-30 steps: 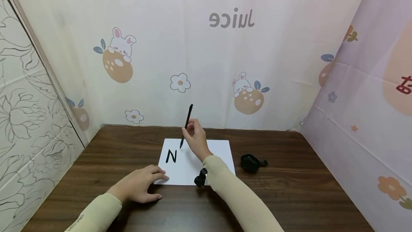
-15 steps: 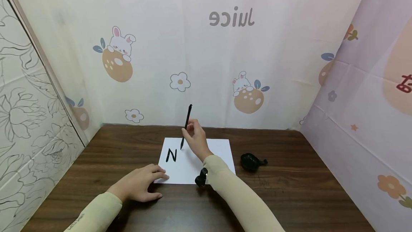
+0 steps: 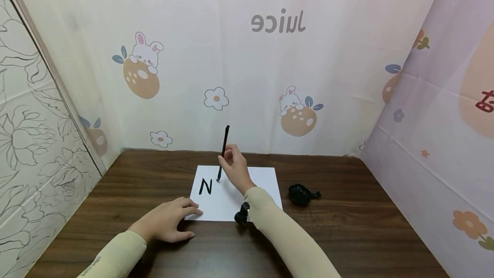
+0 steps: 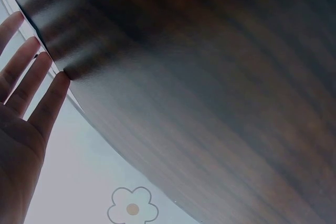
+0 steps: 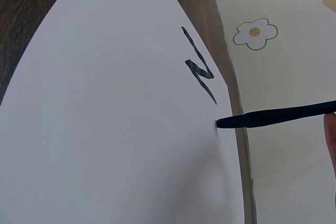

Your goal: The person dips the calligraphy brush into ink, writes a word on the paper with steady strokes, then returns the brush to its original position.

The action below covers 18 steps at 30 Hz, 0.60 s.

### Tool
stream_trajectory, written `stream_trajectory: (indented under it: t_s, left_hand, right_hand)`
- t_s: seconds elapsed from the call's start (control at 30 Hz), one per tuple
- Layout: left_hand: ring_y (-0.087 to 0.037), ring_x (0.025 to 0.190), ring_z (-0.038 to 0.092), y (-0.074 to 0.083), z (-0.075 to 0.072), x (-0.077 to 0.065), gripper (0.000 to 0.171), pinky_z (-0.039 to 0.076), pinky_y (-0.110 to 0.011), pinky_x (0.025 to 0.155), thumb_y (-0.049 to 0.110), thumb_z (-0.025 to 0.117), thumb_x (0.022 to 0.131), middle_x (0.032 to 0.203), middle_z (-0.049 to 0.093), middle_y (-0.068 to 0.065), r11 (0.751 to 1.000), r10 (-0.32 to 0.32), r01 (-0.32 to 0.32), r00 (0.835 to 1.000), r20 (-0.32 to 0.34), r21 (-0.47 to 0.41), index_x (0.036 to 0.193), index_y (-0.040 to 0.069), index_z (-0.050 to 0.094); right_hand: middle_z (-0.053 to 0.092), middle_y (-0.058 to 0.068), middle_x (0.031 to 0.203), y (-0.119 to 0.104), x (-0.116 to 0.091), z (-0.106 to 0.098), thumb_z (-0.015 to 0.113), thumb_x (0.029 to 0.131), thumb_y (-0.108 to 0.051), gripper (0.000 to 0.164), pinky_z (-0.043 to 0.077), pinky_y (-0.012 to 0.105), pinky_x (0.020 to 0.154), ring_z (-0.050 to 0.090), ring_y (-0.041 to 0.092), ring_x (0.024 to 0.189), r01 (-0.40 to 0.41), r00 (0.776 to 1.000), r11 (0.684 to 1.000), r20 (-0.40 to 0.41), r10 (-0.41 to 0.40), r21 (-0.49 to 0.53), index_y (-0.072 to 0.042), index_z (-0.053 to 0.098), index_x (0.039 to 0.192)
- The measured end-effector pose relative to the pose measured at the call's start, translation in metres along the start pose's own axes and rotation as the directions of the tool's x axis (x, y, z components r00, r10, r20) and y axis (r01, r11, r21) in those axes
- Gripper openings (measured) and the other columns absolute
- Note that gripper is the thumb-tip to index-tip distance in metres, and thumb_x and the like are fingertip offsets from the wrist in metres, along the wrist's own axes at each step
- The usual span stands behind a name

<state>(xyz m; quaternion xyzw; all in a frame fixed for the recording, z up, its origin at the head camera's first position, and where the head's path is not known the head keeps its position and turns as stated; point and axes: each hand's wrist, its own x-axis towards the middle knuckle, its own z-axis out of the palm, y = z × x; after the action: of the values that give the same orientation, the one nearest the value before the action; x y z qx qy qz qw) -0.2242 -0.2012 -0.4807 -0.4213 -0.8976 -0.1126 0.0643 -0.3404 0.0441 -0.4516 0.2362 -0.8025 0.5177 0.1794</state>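
My right hand pinches a slim black writing brush, held nearly upright. Its tip meets the white sheet of paper just right of a black letter N; a small dark mark shows at the tip. In the right wrist view the brush comes in from the right, tip against the paper. My left hand lies with spread fingers, its fingertips on the paper's lower left corner and the thumb on the table. The left wrist view shows that hand with straight fingers.
A shiny black rounded object with a short stub sits on the brown wooden table, right of the paper. A small black device is on my right wrist. Patterned curtains stand behind and at both sides.
The brush tip has shifted slightly down and right on the paper, and a small dark mark now shows there. The brush stands a little more upright. My left hand has not moved.
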Motion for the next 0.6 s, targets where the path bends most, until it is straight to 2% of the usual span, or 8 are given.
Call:
stream_trajectory:
  t_s: [0.6]
  left_hand:
    - [-0.016,0.112,0.058,0.0009,0.0009,0.0007,0.048,0.053,-0.039,0.088,0.045,0.075,0.084,0.126,0.059,0.001,1.0,0.006,-0.006,1.0,-0.012,0.003,0.125,0.022,0.068]
  right_hand:
    - [0.054,0.002,0.093,0.0025,-0.0022,-0.003,0.064,0.099,-0.011,0.025,0.051,0.026,0.077,0.055,0.015,0.087,0.008,1.0,1.0,0.002,-0.008,-0.008,-0.011,0.048,0.119]
